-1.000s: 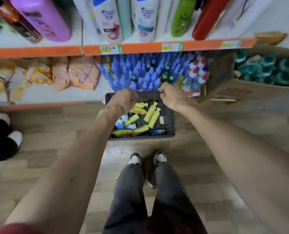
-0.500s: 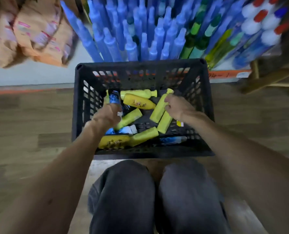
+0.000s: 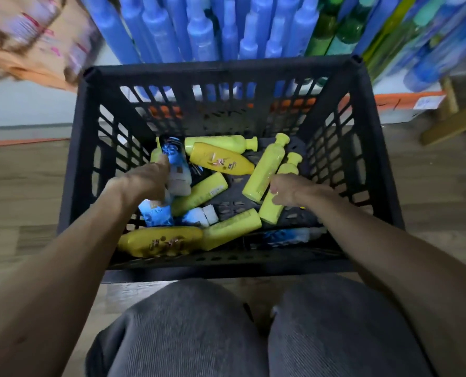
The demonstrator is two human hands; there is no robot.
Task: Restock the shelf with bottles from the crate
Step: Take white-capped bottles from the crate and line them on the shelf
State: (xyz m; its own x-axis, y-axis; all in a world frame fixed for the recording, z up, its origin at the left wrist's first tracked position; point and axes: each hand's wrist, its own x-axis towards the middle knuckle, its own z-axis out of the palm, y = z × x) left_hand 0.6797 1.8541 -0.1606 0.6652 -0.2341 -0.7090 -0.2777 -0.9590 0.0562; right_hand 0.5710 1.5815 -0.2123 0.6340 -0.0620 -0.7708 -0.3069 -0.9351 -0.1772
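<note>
Two grips: left hand [image 3: 142, 183] held a blue bottle [image 3: 176, 161], right hand [image 3: 291, 191] curled round a yellow bottle [image 3: 271, 210]. Hasty lifting risked a drop

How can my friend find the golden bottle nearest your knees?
Look in the black crate. Against its near wall, left side, lies the golden bottle. It is darker and fatter than the pale yellow bottles beside it, with a picture label.

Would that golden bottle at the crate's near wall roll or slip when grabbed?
The golden bottle looks like glossy hard plastic: probably stiff, slightly slippery. Lying against the crate wall beside a paler bottle, it likely won't roll.
</note>
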